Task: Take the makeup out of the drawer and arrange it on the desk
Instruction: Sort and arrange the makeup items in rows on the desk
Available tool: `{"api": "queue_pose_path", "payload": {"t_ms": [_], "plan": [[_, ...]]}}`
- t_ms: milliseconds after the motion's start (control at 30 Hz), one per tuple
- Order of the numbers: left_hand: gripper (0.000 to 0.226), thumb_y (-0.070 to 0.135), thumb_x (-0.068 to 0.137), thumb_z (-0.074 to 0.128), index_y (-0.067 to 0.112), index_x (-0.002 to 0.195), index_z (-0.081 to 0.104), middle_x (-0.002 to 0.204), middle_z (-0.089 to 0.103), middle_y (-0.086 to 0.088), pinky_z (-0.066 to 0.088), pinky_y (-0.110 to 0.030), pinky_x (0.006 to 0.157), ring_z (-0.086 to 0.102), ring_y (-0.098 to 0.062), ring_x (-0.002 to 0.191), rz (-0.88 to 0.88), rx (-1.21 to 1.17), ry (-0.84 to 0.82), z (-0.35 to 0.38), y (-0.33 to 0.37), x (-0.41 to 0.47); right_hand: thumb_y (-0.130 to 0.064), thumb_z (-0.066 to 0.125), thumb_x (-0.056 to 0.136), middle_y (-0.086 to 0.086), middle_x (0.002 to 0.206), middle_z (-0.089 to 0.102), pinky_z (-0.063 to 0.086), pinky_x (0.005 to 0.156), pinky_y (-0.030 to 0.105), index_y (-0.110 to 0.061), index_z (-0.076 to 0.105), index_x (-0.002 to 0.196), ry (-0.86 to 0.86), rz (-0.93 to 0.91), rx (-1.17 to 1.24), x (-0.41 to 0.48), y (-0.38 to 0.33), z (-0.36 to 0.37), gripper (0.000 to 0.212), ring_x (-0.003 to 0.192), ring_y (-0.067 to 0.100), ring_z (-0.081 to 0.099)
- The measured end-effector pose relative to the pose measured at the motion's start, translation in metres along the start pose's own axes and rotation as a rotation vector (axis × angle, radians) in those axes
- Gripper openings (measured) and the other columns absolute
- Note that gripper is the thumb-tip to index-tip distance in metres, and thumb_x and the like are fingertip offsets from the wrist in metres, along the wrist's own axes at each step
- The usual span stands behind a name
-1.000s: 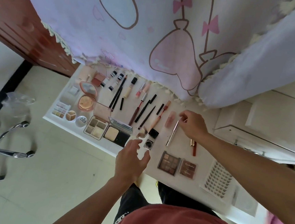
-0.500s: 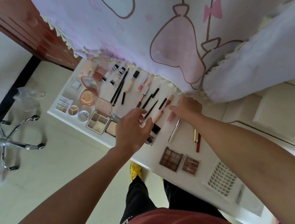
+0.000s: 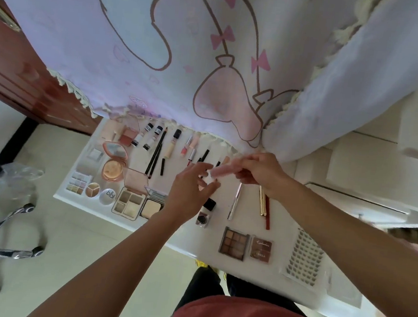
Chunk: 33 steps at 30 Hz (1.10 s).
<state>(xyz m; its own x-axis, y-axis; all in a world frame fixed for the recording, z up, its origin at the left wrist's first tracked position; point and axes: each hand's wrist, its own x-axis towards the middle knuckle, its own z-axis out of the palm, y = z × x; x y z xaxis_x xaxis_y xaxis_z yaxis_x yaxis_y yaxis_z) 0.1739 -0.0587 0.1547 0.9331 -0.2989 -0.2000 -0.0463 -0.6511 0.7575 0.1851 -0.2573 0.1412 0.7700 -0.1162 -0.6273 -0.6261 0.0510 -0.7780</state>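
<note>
In the head view, the right hand [image 3: 259, 173] grasps a pink tube [image 3: 223, 172] between thumb and fingers. It holds the tube above the desk [image 3: 131, 223], up from the brown palette [image 3: 234, 240]. The left hand [image 3: 191, 192] is up and left of the palette, fingers spread and loosely bent, released. Its fingertips reach toward the tube's pale end, but blur hides whether they touch it. This hand covers part of the makeup row beyond the palette, so only the tips of black pencils [image 3: 204, 155] show past its fingers.

A small black jar [image 3: 204, 218] sits just left of the palette, and a silver pen [image 3: 235, 202] lies straight above it. A dark red case [image 3: 260, 248] is just to the palette's right, its lettering too small to read. A lash tray [image 3: 305, 260] lies farther right. A lilac printed curtain [image 3: 161, 53] hangs well above the palette and hides the desk's back edge.
</note>
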Motion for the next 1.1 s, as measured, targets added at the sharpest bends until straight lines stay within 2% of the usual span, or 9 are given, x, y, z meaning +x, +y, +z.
{"api": "queue_pose_path", "payload": {"t_ms": [167, 333, 533, 600, 700, 800, 900, 967, 1100], "plan": [[0.027, 0.020, 0.084, 0.073, 0.014, 0.110, 0.068, 0.084, 0.073, 0.000, 0.059, -0.031, 0.072, 0.070, -0.013, 0.072, 0.046, -0.145, -0.135, -0.015, 0.011, 0.009, -0.022, 0.079, 0.079, 0.012, 0.075, 0.070, 0.057, 0.060, 0.023, 0.004, 0.069, 0.090, -0.007, -0.018, 0.083, -0.045, -0.015, -0.005, 0.030, 0.061, 0.014, 0.064], [0.018, 0.011, 0.085, 0.071, 0.008, 0.103, 0.069, 0.080, 0.073, -0.009, 0.058, -0.030, 0.070, 0.069, -0.020, 0.067, -0.006, -0.360, -0.289, -0.037, 0.019, 0.016, -0.021, 0.080, 0.071, 0.014, 0.081, 0.071, 0.057, 0.065, 0.025, 0.003, 0.071, 0.095, 0.054, -0.162, 0.107, -0.069, -0.016, 0.000, 0.036, 0.069, 0.019, 0.068], [0.028, 0.021, 0.086, 0.067, 0.003, 0.107, 0.068, 0.082, 0.071, -0.015, 0.056, -0.029, 0.069, 0.068, -0.022, 0.070, -0.007, -0.491, -0.397, -0.047, 0.024, 0.020, -0.007, 0.074, 0.084, 0.013, 0.085, 0.072, 0.059, 0.071, 0.027, -0.004, 0.070, 0.098, 0.148, -0.323, 0.074, -0.085, -0.018, 0.006, 0.015, 0.074, 0.021, 0.070], [0.033, 0.027, 0.081, 0.070, 0.004, 0.105, 0.069, 0.082, 0.071, -0.015, 0.055, -0.028, 0.069, 0.067, -0.022, 0.071, 0.024, -0.510, -0.407, -0.051, 0.026, 0.022, -0.016, 0.071, 0.088, 0.013, 0.088, 0.073, 0.058, 0.067, 0.027, -0.006, 0.069, 0.103, 0.142, -0.299, 0.052, -0.093, -0.022, 0.009, 0.019, 0.075, 0.022, 0.072], [0.019, 0.015, 0.087, 0.068, 0.007, 0.104, 0.070, 0.086, 0.073, -0.012, 0.056, -0.030, 0.070, 0.067, -0.021, 0.072, 0.077, -0.465, -0.419, -0.055, 0.029, 0.025, -0.038, 0.062, 0.093, 0.013, 0.083, 0.074, 0.056, 0.058, 0.027, -0.009, 0.069, 0.101, 0.121, -0.189, -0.015, -0.100, -0.028, 0.011, 0.031, 0.068, 0.022, 0.070], [0.015, 0.011, 0.089, 0.066, 0.010, 0.104, 0.070, 0.088, 0.073, -0.010, 0.057, -0.032, 0.072, 0.067, -0.020, 0.072, 0.114, -0.425, -0.438, -0.057, 0.031, 0.025, -0.031, 0.067, 0.092, 0.009, 0.077, 0.073, 0.053, 0.056, 0.025, -0.008, 0.071, 0.095, 0.137, -0.194, -0.028, -0.103, -0.029, 0.009, 0.023, 0.065, 0.017, 0.066], [0.014, 0.012, 0.089, 0.066, 0.013, 0.102, 0.071, 0.089, 0.074, -0.009, 0.057, -0.031, 0.072, 0.067, -0.019, 0.072, 0.118, -0.426, -0.449, -0.059, 0.032, 0.023, -0.018, 0.074, 0.086, 0.006, 0.088, 0.073, 0.055, 0.064, 0.024, -0.010, 0.069, 0.104, 0.091, -0.228, -0.032, -0.107, -0.030, 0.006, 0.020, 0.076, 0.015, 0.069], [0.015, 0.011, 0.089, 0.066, 0.012, 0.103, 0.070, 0.088, 0.074, -0.007, 0.056, -0.030, 0.071, 0.067, -0.018, 0.072, 0.118, -0.423, -0.452, -0.059, 0.031, 0.022, -0.023, 0.073, 0.088, 0.007, 0.093, 0.073, 0.055, 0.064, 0.026, -0.012, 0.068, 0.106, 0.072, -0.212, -0.026, -0.108, -0.031, 0.006, 0.022, 0.079, 0.019, 0.071], [0.019, 0.009, 0.089, 0.066, 0.005, 0.108, 0.067, 0.088, 0.074, -0.008, 0.055, -0.029, 0.069, 0.067, -0.017, 0.072, 0.138, -0.399, -0.436, -0.057, 0.034, 0.021, -0.033, 0.062, 0.095, 0.012, 0.082, 0.074, 0.051, 0.056, 0.026, -0.006, 0.069, 0.098, 0.084, -0.166, -0.043, -0.107, -0.031, 0.006, 0.028, 0.069, 0.022, 0.068]]}}
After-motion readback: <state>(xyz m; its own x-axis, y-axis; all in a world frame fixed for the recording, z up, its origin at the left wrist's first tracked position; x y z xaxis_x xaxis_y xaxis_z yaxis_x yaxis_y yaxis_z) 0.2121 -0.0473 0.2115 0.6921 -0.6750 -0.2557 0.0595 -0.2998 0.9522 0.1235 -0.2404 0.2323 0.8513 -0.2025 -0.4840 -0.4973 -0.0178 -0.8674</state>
